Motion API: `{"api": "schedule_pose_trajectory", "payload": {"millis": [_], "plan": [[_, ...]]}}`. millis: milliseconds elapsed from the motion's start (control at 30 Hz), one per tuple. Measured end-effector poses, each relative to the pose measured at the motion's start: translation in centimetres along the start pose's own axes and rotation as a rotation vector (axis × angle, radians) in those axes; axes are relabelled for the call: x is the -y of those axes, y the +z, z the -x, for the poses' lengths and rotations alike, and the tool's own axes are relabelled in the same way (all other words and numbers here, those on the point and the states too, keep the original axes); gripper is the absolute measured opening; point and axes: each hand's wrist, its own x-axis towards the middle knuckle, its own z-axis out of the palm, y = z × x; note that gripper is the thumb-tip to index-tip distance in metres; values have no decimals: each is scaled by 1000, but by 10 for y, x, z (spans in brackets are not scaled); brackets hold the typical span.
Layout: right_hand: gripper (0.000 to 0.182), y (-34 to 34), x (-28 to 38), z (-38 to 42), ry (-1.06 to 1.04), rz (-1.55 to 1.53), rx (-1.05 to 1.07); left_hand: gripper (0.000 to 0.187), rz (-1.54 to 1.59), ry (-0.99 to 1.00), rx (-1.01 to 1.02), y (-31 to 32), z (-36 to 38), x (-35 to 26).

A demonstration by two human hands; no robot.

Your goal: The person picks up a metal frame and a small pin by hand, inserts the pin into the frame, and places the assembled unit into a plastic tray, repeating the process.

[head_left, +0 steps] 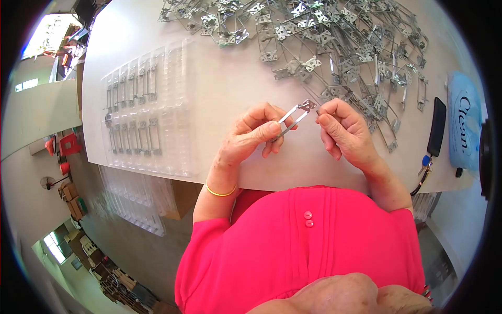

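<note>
My left hand (256, 130) pinches a narrow metal bracket frame (294, 119), which tilts up to the right above the table. My right hand (342, 128) is beside the bracket's upper end, thumb and index finger pressed together; what lies between them, if anything, is too small to make out. A large heap of similar metal brackets (361, 52) spreads over the far side of the table. To the left, a clear plastic tray (175, 99) holds two rows of brackets standing in its slots.
On the right of the white table (230, 78) lie a black phone-like case (436, 127), keys with a blue tag (425, 161) and a blue "Clean" packet (464, 121). More clear trays (133, 204) and a cardboard box (185, 199) sit below the table's left edge.
</note>
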Motion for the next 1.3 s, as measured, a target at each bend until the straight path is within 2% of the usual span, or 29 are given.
{"api": "schedule_pose_trajectory", "payload": {"millis": [333, 867, 1300], "plan": [[18, -1, 0, -1, 27, 10, -9, 19, -180, 30, 21, 1, 2, -1], [27, -1, 1, -1, 20, -107, -27, 18, -267, 2, 11, 1, 1, -6], [30, -2, 2, -2, 17, -105, -24, 19, -343, 66, -10, -1, 2, -2]]}}
